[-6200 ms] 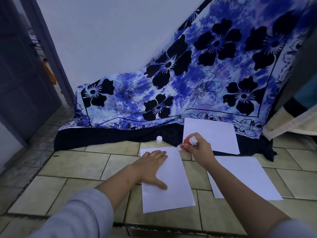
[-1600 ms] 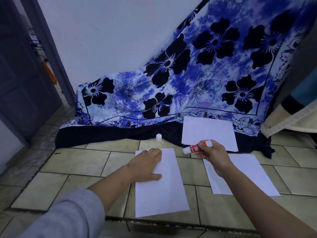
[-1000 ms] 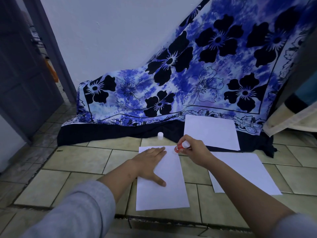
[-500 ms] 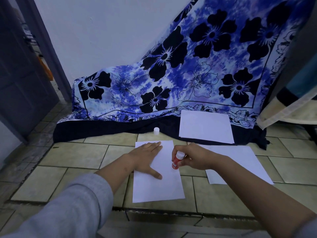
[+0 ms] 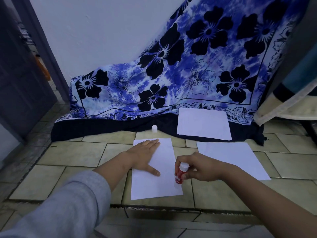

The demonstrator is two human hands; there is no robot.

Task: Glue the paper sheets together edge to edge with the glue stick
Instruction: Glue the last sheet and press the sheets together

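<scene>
On glossy tiles (image 5: 72,152), flat rectangular sheet (image 5: 163,184), cylindrical red glue stick (image 5: 179,176)

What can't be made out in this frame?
- Head view: glue stick tip, hidden by its own body; contact with the near sheet unclear.
- Glue already on that sheet: invisible, white on white.
- Label print: too small.
- Far paper: sheet count unclear.
- Right hand fingertips behind the stick.

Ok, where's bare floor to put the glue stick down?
Bare tiles left of the near sheet, and in the gap between it and the right sheet. Crowded by the cloth: cap and far sheet.
</scene>
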